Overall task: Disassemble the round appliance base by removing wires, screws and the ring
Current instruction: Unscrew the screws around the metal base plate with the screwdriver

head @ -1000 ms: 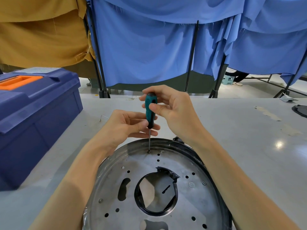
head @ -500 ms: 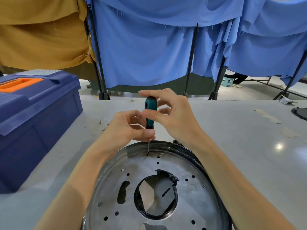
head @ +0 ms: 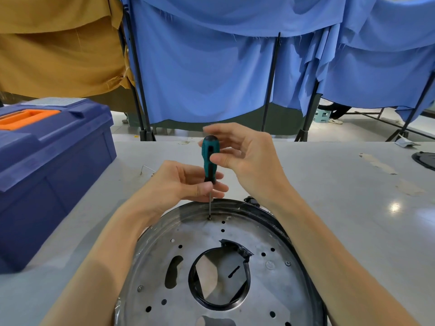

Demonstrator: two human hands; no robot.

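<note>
Our left hand [head: 179, 182] holds the screwdriver [head: 210, 158] low and our right hand [head: 244, 158] pinches its top, but if we tilt it the tip may slip off the screw [head: 209, 217]

Left forearm [head: 113, 243] enters from 7 o'clock and right forearm [head: 329, 250] from 5 o'clock. Both are bare and converge at centre. Left grip [head: 183, 182]: thumb and fingers curled round the lower handle of the screwdriver [head: 210, 156]. Right grip [head: 249, 161]: at 1 o'clock of the left, thumb on the upper handle, one fingertip opposite, other fingers arched above and blurred.
</note>
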